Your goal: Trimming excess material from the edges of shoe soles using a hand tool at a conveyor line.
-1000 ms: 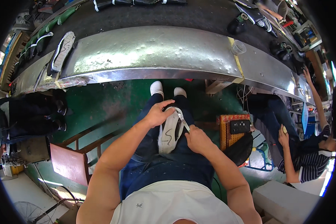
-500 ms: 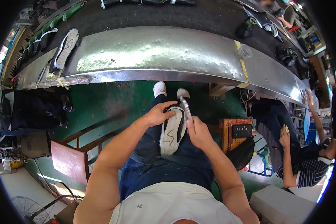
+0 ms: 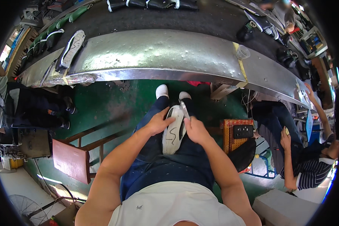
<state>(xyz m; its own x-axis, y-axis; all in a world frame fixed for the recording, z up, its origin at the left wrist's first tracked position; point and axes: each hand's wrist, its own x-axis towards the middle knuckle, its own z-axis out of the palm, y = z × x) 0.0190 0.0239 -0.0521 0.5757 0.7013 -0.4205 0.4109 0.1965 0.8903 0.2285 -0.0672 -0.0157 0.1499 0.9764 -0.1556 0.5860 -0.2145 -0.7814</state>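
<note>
One upturned shoe (image 3: 172, 140) on my lap, one metal tool (image 3: 184, 109), two hands at work.
My left hand (image 3: 158, 123) pinches the shoe's left edge near its far end, thumb over the pale sole; my right hand (image 3: 196, 130) is curled around the tool, and I can't tell whether its tip touches the shoe. One more pale-soled shoe (image 3: 72, 49) and one clear cup (image 3: 243, 52) sit on the metal bench edge (image 3: 150, 47). Since half a second ago, my left hand has slid nearer me along the shoe.

Glare on ledge (image 3: 158, 49) (corners black)
</note>
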